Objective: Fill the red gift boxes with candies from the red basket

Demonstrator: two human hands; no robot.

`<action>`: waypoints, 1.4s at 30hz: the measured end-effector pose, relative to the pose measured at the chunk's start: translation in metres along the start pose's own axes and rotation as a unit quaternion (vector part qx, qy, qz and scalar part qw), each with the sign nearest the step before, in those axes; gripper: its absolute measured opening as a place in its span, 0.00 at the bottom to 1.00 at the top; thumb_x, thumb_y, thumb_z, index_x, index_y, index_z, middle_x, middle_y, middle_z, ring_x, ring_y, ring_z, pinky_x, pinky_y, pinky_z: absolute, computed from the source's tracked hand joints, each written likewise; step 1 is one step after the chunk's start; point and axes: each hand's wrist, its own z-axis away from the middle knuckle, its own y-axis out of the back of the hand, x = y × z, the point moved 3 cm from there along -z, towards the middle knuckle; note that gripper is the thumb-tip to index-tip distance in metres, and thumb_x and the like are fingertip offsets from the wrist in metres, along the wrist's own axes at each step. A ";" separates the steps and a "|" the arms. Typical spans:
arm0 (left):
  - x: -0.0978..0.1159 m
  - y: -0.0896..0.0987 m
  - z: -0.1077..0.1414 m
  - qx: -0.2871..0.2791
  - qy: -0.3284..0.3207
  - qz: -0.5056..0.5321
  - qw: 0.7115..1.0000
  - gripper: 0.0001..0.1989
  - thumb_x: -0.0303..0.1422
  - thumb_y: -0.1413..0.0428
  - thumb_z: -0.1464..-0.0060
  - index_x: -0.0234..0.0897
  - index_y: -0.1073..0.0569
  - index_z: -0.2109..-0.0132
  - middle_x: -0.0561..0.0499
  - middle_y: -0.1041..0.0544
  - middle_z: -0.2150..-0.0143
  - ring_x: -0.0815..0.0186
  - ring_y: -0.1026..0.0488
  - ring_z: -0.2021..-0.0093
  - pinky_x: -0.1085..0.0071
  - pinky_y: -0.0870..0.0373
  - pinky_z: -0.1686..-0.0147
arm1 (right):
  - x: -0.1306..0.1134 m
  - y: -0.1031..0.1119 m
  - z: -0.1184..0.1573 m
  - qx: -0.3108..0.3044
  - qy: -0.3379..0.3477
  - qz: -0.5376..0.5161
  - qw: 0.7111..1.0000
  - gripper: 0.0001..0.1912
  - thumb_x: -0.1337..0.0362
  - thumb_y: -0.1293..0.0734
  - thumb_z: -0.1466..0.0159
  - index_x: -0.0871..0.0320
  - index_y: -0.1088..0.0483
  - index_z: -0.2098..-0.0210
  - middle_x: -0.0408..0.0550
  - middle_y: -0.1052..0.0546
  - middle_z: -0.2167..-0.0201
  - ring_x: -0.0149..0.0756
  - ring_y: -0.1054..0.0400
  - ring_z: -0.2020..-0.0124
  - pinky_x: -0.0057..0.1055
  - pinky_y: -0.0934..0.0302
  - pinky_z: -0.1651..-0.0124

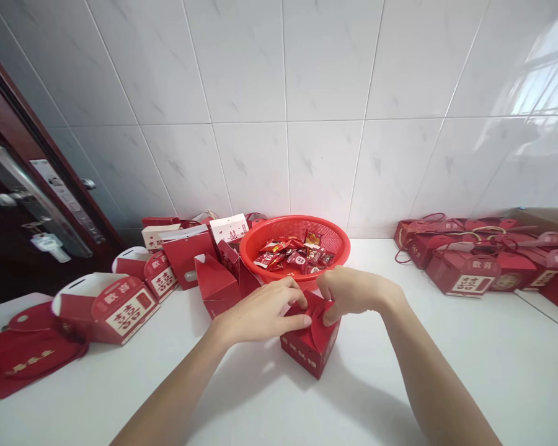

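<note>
A small red cardboard gift box (307, 356) with pale lettering along its lower side stands on the white table in front of me. My left hand (260, 314) reaches over its top from the left, thumb and fingers curled on the top flaps. From the right, my right hand (356, 292) holds the other side of the flaps, with the thumb bent down onto the lid. The flaps are folded inward and partly hidden by my fingers. Just behind the box sits a red plastic basket (340, 248) with several wrapped candies (297, 259) in it.
Opened red boxes (214, 285) crowd the basket's left side. More boxes (116, 306) and a red pouch-like box (32, 356) line the left. Closed boxes with cords (465, 269) are grouped at the right. A tiled wall (325, 167) rises behind; a dark door (9, 248) with keys is far left.
</note>
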 end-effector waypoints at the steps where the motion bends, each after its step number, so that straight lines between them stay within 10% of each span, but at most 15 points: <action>1: 0.000 0.000 0.000 -0.008 -0.001 0.002 1.000 0.16 0.46 0.49 0.39 0.42 0.23 0.60 0.48 0.27 0.54 0.58 0.28 0.56 0.66 0.35 0.58 | 0.001 0.000 -0.001 0.005 -0.012 0.006 1.000 0.22 0.47 0.26 0.49 0.57 0.35 0.73 0.42 0.32 0.72 0.30 0.41 0.76 0.28 0.50 0.78; 17: 0.004 -0.012 -0.005 0.005 0.012 -0.003 1.000 0.08 0.38 0.43 0.47 0.41 0.24 0.62 0.49 0.28 0.54 0.58 0.28 0.55 0.67 0.34 0.63 | -0.009 -0.012 -0.005 0.019 0.021 -0.006 1.000 0.13 0.57 0.27 0.46 0.56 0.34 0.72 0.42 0.31 0.74 0.34 0.34 0.73 0.29 0.48 0.75; 24: 0.004 -0.014 -0.006 0.013 -0.011 0.016 1.000 0.07 0.39 0.43 0.45 0.41 0.24 0.63 0.49 0.27 0.54 0.57 0.27 0.54 0.65 0.31 0.58 | -0.010 -0.046 0.023 0.188 0.029 0.022 0.982 0.08 0.61 0.37 0.34 0.58 0.31 0.58 0.53 0.26 0.57 0.42 0.28 0.63 0.34 0.37 0.66; 31: 0.008 -0.035 -0.018 0.088 -0.049 0.056 0.993 0.12 0.39 0.44 0.43 0.43 0.21 0.54 0.47 0.28 0.42 0.53 0.29 0.43 0.61 0.30 0.46 | 0.009 -0.118 0.040 0.383 0.050 -0.027 0.922 0.40 0.41 0.35 0.38 0.55 0.42 0.34 0.68 0.43 0.32 0.62 0.40 0.35 0.53 0.34 0.43; 34: 0.005 -0.056 -0.022 0.141 -0.056 0.120 0.981 0.15 0.41 0.44 0.41 0.42 0.22 0.51 0.46 0.29 0.39 0.54 0.31 0.39 0.61 0.34 0.39 | 0.017 -0.137 0.038 0.446 0.015 -0.020 0.895 0.38 0.45 0.33 0.38 0.53 0.41 0.33 0.66 0.45 0.30 0.64 0.45 0.33 0.58 0.37 0.41; 42: -0.016 -0.093 -0.007 0.195 -0.012 0.311 0.930 0.28 0.49 0.51 0.38 0.40 0.35 0.37 0.41 0.38 0.31 0.56 0.40 0.31 0.60 0.38 0.35 | 0.028 -0.110 0.048 0.489 0.038 -0.079 0.868 0.26 0.58 0.29 0.43 0.55 0.30 0.46 0.60 0.30 0.43 0.51 0.34 0.43 0.47 0.36 0.41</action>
